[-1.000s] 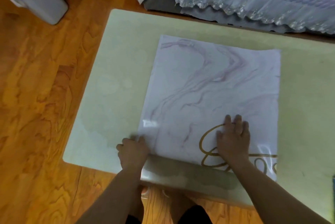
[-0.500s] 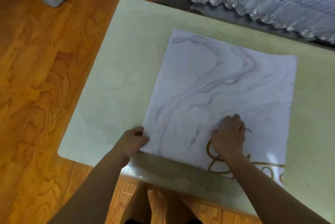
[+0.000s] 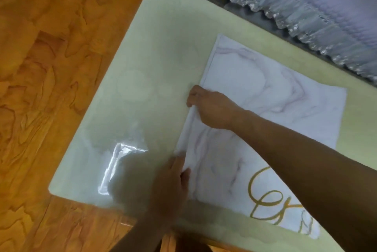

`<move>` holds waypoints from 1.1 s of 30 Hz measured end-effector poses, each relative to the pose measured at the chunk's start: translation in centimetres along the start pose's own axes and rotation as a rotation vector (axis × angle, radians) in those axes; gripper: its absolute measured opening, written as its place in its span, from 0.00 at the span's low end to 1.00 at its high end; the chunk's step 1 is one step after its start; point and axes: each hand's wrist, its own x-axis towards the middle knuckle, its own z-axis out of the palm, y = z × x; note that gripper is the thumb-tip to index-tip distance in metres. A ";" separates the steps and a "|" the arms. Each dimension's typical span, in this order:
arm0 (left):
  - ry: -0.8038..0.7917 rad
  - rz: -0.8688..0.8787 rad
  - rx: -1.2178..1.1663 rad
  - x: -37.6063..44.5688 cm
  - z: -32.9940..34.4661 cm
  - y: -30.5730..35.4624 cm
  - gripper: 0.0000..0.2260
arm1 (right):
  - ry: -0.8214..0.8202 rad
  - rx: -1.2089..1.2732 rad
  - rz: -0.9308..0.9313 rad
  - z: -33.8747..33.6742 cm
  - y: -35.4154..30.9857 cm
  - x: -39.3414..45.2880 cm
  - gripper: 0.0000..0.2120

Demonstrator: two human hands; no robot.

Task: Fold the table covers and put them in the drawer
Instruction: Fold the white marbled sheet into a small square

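On the left runs the wooden floor (image 3: 40,88), and beside it sits the pale green surface (image 3: 146,58) that carries everything. A bright glare patch shows on the surface near its front left corner.

The left hand (image 3: 173,182) lies low at the near left corner of the table cover (image 3: 265,92). It is blurred, with the fingers stretched toward the cover's edge; whether it pinches the corner or only presses it down cannot be told.

Farther along that same left edge, the right hand (image 3: 210,107) reaches across the cover, its forearm lying over the middle of the sheet. The fingers are curled and closed on the edge, which lifts in a soft ridge under them.

The cover itself is a marbled white sheet with gold lettering at its near right part, lying flat on the surface, right of centre. It appears to be doubled already, since a layered edge shows on the left side. It looks light, thin and limp, with a slightly glossy face that could slide on the smooth surface. The best hold is probably a pinch at the corners or along the edge, both layers together, so that they do not slip apart.

Behind the surface, at the far right, hangs the frilled bed cover (image 3: 306,17).
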 end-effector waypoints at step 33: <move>-0.044 -0.285 0.211 3.1 -3.4 1.3 0.02 | 0.440 0.059 0.287 -3.2 6.0 6.0 0.24</move>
